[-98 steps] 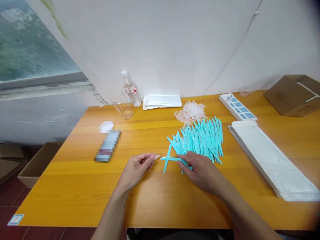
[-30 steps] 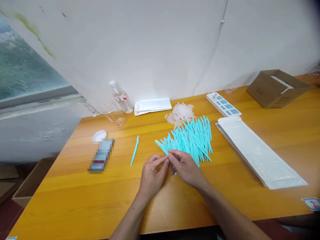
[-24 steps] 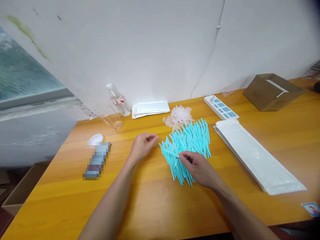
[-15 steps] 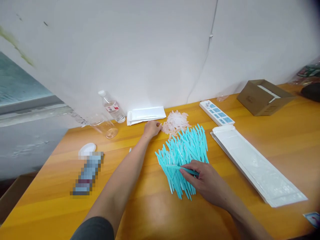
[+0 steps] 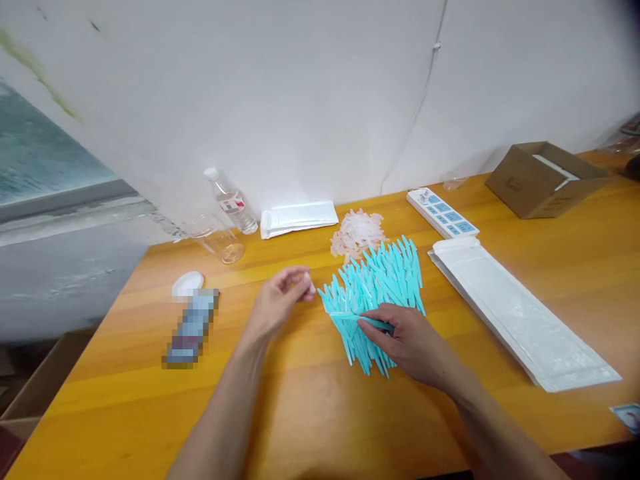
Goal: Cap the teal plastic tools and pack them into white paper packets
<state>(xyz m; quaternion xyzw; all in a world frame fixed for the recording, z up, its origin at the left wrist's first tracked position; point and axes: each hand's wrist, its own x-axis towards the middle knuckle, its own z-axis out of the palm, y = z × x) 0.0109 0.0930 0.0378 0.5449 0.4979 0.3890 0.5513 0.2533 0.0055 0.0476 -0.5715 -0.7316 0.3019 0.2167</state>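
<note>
My right hand point(image 5: 407, 340) is closed on a slim turquoise eyebrow razor point(image 5: 345, 315), pinching its handle so that the blade end points left. Right under it spreads a heap of similar turquoise razors point(image 5: 373, 283). My left hand point(image 5: 283, 293) is apart from the heap, on its left side. Between its thumb and fingers shows a small whitish translucent cap point(image 5: 310, 285), partly hidden. Behind the razors lies a pile of the same kind of translucent caps point(image 5: 357, 230).
By the wall stand a water bottle point(image 5: 233, 207) and a clear jar point(image 5: 227, 247), near a flat white pouch point(image 5: 300, 219). A phone point(image 5: 193, 327) and a white lid point(image 5: 188, 283) lie left. At right are a power strip point(image 5: 445, 215), a long white pouch point(image 5: 520, 313) and a cardboard box point(image 5: 530, 187).
My left hand has drawn back from the translucent pile, toward me and left, with a small cap in its fingers. My right hand keeps its hold on the razor. The view has shifted slightly.
</note>
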